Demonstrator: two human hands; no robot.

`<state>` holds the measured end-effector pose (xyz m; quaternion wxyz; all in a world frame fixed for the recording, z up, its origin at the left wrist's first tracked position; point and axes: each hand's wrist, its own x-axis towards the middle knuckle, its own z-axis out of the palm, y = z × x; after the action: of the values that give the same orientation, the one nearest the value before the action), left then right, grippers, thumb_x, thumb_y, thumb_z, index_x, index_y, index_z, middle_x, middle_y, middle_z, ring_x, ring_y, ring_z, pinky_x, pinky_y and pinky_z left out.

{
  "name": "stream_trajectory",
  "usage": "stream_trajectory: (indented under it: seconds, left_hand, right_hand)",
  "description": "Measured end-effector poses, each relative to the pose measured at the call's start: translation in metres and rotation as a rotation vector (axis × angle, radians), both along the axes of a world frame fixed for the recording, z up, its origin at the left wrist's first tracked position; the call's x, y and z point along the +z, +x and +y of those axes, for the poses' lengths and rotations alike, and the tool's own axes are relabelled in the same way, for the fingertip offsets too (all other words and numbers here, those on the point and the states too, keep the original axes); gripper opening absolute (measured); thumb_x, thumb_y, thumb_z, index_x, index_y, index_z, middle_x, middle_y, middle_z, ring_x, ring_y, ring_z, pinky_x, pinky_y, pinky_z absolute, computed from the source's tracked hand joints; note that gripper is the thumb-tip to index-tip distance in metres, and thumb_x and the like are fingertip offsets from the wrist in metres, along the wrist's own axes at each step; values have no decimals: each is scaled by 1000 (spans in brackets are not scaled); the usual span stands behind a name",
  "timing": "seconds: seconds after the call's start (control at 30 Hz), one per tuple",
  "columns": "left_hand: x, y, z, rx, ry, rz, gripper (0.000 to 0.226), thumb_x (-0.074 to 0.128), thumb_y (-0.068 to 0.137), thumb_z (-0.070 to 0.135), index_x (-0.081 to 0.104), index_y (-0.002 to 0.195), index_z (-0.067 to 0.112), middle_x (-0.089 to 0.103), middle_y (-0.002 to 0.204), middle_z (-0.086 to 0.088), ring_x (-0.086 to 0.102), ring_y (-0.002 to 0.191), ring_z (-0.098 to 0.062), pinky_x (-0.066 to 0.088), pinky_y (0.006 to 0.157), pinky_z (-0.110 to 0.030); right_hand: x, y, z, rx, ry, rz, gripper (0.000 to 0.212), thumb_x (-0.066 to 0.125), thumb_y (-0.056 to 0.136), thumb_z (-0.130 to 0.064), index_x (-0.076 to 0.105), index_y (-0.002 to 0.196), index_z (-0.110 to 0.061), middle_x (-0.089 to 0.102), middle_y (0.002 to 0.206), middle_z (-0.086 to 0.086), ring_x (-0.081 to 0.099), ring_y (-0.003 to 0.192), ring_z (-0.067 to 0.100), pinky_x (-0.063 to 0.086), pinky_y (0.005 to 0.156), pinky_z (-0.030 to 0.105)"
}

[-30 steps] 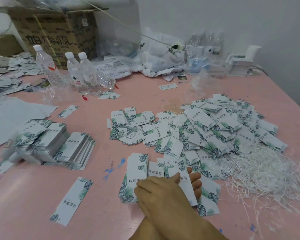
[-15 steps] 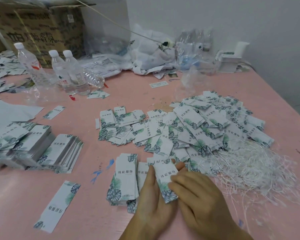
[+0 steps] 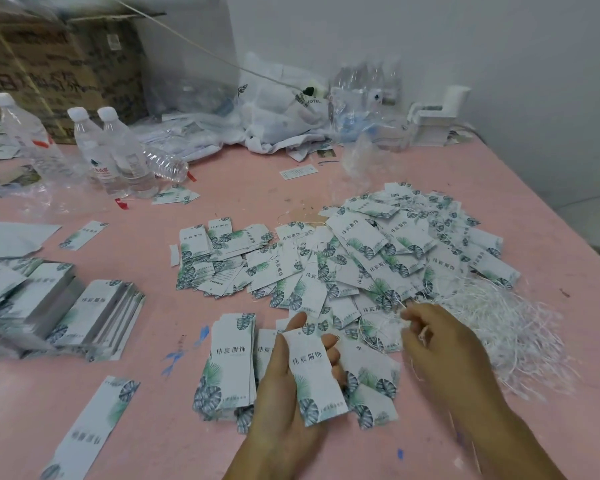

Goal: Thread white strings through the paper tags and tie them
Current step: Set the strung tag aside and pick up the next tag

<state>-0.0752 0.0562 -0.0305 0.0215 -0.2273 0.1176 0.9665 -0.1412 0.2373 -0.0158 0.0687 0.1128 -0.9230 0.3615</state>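
Left hand (image 3: 284, 386): fingers curled around one leaf-printed paper tag (image 3: 317, 375), held above the pink counter (image 3: 146, 427) beside a small tag stack (image 3: 231, 365). Right hand (image 3: 444, 344): fingers pinched together on white string (image 3: 421, 336) at the edge of the loose string pile (image 3: 510, 323). Large tag heap (image 3: 378, 258) lies behind.

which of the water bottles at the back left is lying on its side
The clear bottle just right of the two white-capped bottles lies on its side on the pink table; the others stand upright.
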Motion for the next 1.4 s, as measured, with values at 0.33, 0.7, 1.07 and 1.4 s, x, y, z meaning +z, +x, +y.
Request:
stream_trajectory:
  seconds: [0.33, 0.7, 1.07, 1.4]
  left_hand:
    - [0, 5, -3, -52, 4, 1, 44, 55, 84, 43, 63, 119, 17, 66, 94, -21, 56, 69, -27, 54, 54, -33]
    - [-4, 9, -3, -162, -99, 78, 22, 69, 80, 21, 62, 97, 8, 62, 92, -22, 57, 67, -29, 53, 55, -34]
    - [-8, 10, 1, -325, -548, 117, 36, 64, 88, 29, 59, 102, -4, 55, 74, -20, 53, 64, -27, 47, 61, -33]
    - [-14, 9, 0, -268, -659, 182, 40, 69, 87, 30, 61, 105, -5, 58, 67, -19, 57, 63, -28, 52, 61, -32]
  right_hand:
    - [-14, -7, -5, -30, 276, -68, 11, 59, 84, -41, 55, 75, -36, 54, 70, -13, 50, 61, 1, 37, 49, 23]
    - [-6, -2, -11, -15, -37, -36, 19, 53, 90, -29, 52, 71, -32, 57, 63, -5, 50, 52, 11, 42, 46, 26]
    - [1, 41, -50, 296, -565, -221, 13, 66, 89, -12, 67, 80, -23, 58, 73, 1, 59, 50, 14, 51, 51, 21]
    - [-6, 42, -50, 328, -409, -48, 16, 64, 89, -16, 65, 85, -32, 57, 93, -10, 62, 62, 6, 50, 57, 17]
